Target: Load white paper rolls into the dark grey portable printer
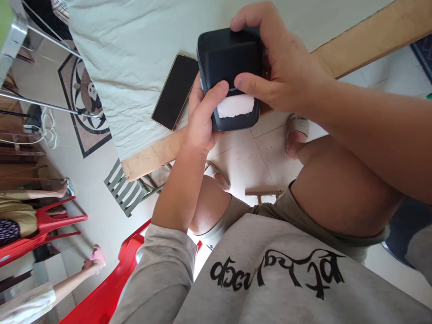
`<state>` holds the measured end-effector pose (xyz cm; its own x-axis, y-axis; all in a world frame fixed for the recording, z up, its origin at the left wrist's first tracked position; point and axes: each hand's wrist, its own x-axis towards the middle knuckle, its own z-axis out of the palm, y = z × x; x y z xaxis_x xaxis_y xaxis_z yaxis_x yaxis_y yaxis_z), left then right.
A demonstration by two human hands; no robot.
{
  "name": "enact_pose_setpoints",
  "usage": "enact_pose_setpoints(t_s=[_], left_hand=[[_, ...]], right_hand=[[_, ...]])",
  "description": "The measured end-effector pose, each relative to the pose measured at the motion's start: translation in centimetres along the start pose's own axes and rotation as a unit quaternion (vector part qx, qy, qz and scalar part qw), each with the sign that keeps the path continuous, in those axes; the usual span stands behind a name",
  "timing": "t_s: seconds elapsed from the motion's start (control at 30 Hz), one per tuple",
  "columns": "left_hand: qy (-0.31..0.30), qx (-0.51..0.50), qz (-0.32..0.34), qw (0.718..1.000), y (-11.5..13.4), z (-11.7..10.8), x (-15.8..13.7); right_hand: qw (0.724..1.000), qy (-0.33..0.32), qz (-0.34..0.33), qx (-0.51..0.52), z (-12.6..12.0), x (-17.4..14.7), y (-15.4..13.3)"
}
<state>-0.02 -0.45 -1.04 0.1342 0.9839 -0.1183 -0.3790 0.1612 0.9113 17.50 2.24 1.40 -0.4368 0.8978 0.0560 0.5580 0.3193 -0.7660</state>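
Above the sheeted table point(128, 49), both hands point(202, 117) point(280, 67) clasp a dark printer point(229, 58)

Matt plastic printer point(229, 63), paper slip point(235, 105), glossy phone point(175, 91)

The wooden worktop point(153, 155) is covered by a pale, creased cloth point(135, 54); 1 dark phone point(175, 91) lies flat on the cloth.

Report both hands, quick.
Left hand: closed on the dark label printer, thumb on its front.
Right hand: gripping the same printer from the top.
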Motion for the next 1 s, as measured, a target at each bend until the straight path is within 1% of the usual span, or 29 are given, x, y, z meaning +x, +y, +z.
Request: enact_pose_setpoints(t_s=[0.23, 0.4, 0.53, 0.67, 0.83, 0.97, 1.0], left_hand=[[-0.01, -0.003, 0.014, 1.0, -0.7, 0.1, 0.2], [-0.017, 0.017, 0.013, 1.0, -0.5, 0.4, 0.3], [-0.025, 0.032, 0.009, 0.999, -0.5, 0.3, 0.4], [-0.015, 0.025, 0.012, 1.0, -0.7, 0.2, 0.5], [-0.005, 0.015, 0.005, 1.0, -1.0, 0.4, 0.5], [0.017, 0.02, 0.003, 1.0, -1.0, 0.8, 0.3], [0.031, 0.026, -0.003, 0.999, -1.0, 1.1, 0.2]], right_hand=[[1.0, -0.009, -0.019, -0.024, -0.4, -0.2, -0.2], [0.998, 0.009, -0.051, -0.046, -0.7, 0.2, 0.9], [0.996, 0.001, -0.063, -0.057, -0.8, 0.4, 1.5], [0.995, -0.001, -0.067, -0.068, -0.7, 0.6, 2.0], [0.995, -0.018, -0.052, -0.084, -0.6, 1.0, 2.6], [0.994, -0.031, -0.057, -0.087, -0.6, 1.1, 2.8], [0.994, -0.034, -0.06, -0.087, -0.6, 1.1, 2.8]])
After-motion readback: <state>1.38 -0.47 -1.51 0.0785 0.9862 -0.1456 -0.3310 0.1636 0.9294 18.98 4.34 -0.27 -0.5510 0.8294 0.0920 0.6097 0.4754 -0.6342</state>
